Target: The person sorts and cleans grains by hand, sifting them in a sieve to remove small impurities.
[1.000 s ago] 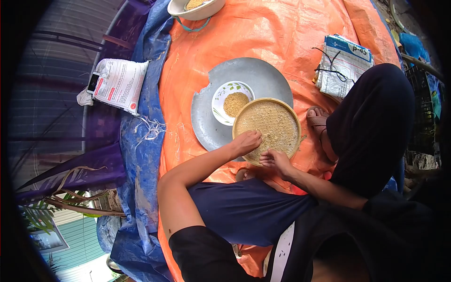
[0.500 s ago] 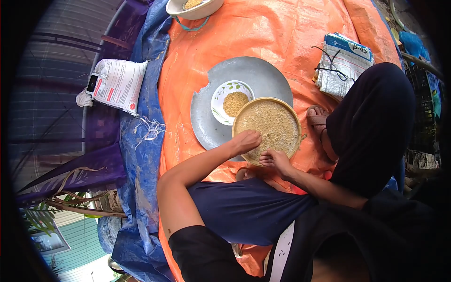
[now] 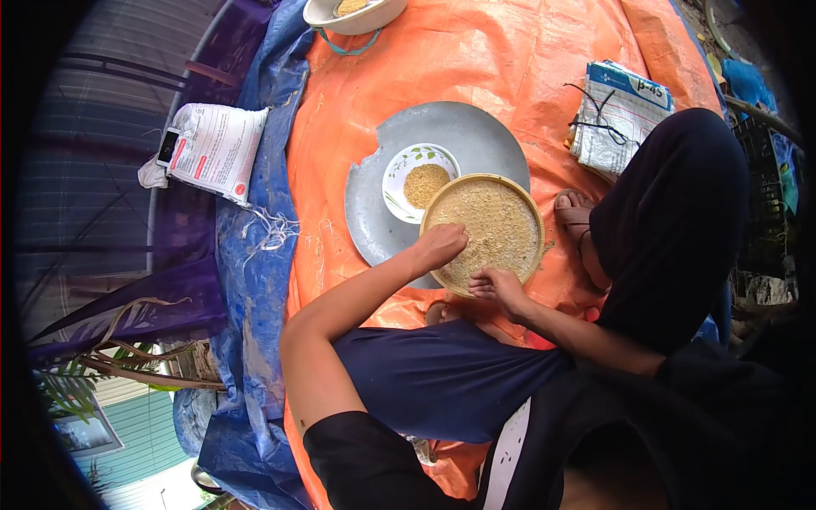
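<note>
A round woven tray [image 3: 532, 197] holds pale grain and husks, and its upper left part overlaps a white leaf-patterned bowl [image 3: 396, 174] with golden grain. Both are over a grey metal disc [image 3: 489, 140] with a broken edge. My left hand [image 3: 442, 245] is closed above the left side of the tray; what its fingers hold, if anything, is hidden. At the tray's lower edge, my right hand [image 3: 500, 287] has its fingers curled together over the grain; their contents cannot be made out.
An orange tarp [image 3: 340, 102] lies under everything, beside a blue tarp [image 3: 255, 314]. A basin [image 3: 374, 17] with grain stands at the top. Folded sacks [image 3: 612, 127] lie beyond my sandalled foot [image 3: 578, 217]. A printed bag [image 3: 217, 149] is at the left.
My left hand has moved slightly up and left over the tray, and its fingers are more curled. My right hand has barely moved.
</note>
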{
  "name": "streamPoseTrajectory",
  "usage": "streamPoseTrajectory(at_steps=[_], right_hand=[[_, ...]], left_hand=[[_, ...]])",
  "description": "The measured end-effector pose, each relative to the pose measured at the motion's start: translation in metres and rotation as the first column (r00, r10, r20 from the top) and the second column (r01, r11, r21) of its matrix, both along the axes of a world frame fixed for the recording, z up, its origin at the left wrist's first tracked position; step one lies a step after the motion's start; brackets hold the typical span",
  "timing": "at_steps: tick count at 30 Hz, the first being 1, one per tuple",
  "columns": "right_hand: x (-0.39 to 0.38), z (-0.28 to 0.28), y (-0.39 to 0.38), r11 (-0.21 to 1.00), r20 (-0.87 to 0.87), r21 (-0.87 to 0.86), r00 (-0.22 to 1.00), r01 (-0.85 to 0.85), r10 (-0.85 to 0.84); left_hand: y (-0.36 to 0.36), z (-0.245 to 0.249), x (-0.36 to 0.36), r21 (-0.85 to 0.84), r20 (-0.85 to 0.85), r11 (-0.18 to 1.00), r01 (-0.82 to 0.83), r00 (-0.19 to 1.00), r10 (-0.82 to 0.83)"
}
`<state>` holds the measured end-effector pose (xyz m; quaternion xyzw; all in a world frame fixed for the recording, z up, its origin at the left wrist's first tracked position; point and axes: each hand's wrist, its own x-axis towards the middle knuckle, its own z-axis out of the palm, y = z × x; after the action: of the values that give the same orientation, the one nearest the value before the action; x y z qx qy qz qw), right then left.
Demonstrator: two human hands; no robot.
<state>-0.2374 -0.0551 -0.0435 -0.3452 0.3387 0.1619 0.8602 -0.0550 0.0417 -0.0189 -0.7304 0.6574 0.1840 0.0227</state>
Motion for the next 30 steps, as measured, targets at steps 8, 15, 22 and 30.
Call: streamPoseTrajectory(at_steps=[8,15,22,30], right_hand=[[0.000,0.003,-0.001,1.000,-0.005,-0.001,1.000,0.012,-0.012],[0.001,-0.002,-0.004,0.996,-0.038,-0.041,0.996,0.074,-0.075],[0.002,0.003,-0.005,0.994,-0.077,-0.038,0.991,0.105,-0.108],[0.001,0.003,-0.004,0.995,-0.069,-0.044,0.994,0.086,-0.089]], left_hand=[[0.010,0.004,0.009,-0.001,-0.014,0.987,-0.159,0.987,0.159],[0.001,0.008,0.007,0.560,-0.629,0.698,-0.446,0.319,0.709],[-0.007,0.030,0.008,0.766,-0.632,0.518,-0.380,-0.297,0.716],[-0.010,0.035,0.009,0.795,-0.600,0.480,-0.370,-0.365,0.712]])
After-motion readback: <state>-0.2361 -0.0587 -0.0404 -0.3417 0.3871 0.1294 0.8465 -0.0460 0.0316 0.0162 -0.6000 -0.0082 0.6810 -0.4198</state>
